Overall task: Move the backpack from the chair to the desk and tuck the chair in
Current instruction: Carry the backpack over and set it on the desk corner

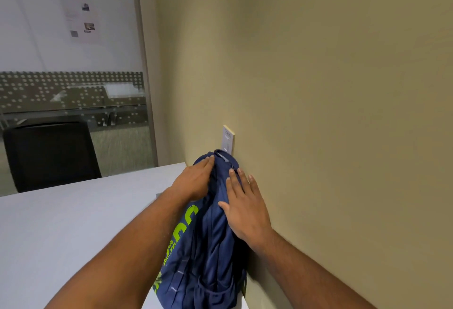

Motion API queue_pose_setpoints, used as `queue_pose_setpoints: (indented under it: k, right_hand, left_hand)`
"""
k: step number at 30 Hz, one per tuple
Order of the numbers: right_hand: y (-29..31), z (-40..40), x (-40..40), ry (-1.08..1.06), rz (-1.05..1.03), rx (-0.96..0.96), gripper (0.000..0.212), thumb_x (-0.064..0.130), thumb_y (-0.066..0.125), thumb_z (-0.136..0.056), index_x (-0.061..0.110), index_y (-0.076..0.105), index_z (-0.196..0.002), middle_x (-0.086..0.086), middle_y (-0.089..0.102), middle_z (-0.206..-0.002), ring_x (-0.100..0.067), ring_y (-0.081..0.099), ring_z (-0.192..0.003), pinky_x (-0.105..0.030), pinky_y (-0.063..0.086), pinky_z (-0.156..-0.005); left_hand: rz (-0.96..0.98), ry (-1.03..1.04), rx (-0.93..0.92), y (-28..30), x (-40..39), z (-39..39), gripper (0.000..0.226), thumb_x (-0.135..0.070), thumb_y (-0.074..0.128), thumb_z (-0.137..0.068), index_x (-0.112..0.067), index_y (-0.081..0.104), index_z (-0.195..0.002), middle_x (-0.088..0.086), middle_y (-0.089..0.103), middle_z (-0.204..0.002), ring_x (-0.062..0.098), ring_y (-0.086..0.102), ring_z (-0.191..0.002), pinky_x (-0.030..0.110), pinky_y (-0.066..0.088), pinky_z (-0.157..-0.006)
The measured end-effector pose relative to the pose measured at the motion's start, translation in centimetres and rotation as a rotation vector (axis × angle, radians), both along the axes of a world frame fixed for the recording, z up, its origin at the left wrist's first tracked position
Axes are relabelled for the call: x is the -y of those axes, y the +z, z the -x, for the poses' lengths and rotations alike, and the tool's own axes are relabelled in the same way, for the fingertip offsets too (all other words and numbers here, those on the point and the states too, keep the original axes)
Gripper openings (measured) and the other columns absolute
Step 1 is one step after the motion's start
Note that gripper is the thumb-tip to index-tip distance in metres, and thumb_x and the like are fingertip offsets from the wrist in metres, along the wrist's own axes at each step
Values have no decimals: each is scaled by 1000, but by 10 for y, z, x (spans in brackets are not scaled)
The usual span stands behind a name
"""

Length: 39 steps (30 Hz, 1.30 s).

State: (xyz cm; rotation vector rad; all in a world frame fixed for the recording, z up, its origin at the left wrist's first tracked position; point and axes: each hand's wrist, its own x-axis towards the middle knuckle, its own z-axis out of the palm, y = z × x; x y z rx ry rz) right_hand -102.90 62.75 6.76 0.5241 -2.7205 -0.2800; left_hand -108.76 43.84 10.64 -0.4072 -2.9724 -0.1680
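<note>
1. Backpack (208, 247): soft navy fabric, creased, lime-green print on its side, lettering unreadable. It lies on the desk (73, 223), against the wall (318, 112).
2. Left hand (193, 181): fingers flat, pressing the bag's top, gripping nothing.
3. Right hand (245, 210): palm spread flat on the fabric, no grasp.
4. Desk: smooth pale grey.
5. Wall plate (228, 138): just behind the bag.
6. Black chair (49, 154): beyond the desk's far edge, before a glass partition (73, 63).

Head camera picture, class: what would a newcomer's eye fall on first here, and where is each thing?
First, the navy backpack with lime-green lettering, standing on the pale desk against the tan wall. Both hands rest on it: the left hand near its top, the right hand flat on its wall side. A black chair sits behind the desk, at left.
</note>
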Motion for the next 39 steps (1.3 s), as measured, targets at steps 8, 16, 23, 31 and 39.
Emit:
queue_pose_setpoints:
  k: [8,16,23,31,39]
  right_hand:
    - [-13,-42,-5,-32,65,48,79,62,17,-104,11,4,-163,-6,-8,-171,-22,-9,-157,-53,-3,-125]
    - [-25,-89,-9,-71,149,131,75,58,15,-105,10,5,-163,-7,-7,-171,-21,-6,-157,-51,0,-126]
    - [-34,-132,-24,-78,202,211,70,52,17,-107,11,5,-163,-6,-7,-171,-19,-7,-157,-48,-3,-126]
    - [-37,-200,-44,-60,241,185,65,41,25,-107,6,12,-161,-12,4,-171,-24,3,-158,-50,5,-126]
    - [-45,-307,-81,-69,262,234,64,40,21,-109,7,10,-162,-13,1,-171,-24,0,-158,-48,5,-127]
  left_hand:
    - [49,21,-103,-12,13,-47,72,-19,58,-93,-10,26,-157,13,21,-167,29,31,-149,42,33,-114]
    - [-55,60,-100,-43,6,-105,55,-29,38,-107,-8,27,-157,14,18,-168,31,19,-153,49,24,-122]
    - [-55,47,-55,-59,-5,-162,58,-32,33,-109,-9,18,-160,12,10,-170,27,6,-156,50,16,-124]
    - [-18,82,-31,-59,-27,-241,58,-34,29,-110,-9,13,-161,11,4,-170,26,1,-157,47,10,-126]
    - [-7,107,-54,-72,-71,-360,58,-34,30,-110,-9,15,-160,11,7,-170,26,5,-156,47,12,-126]
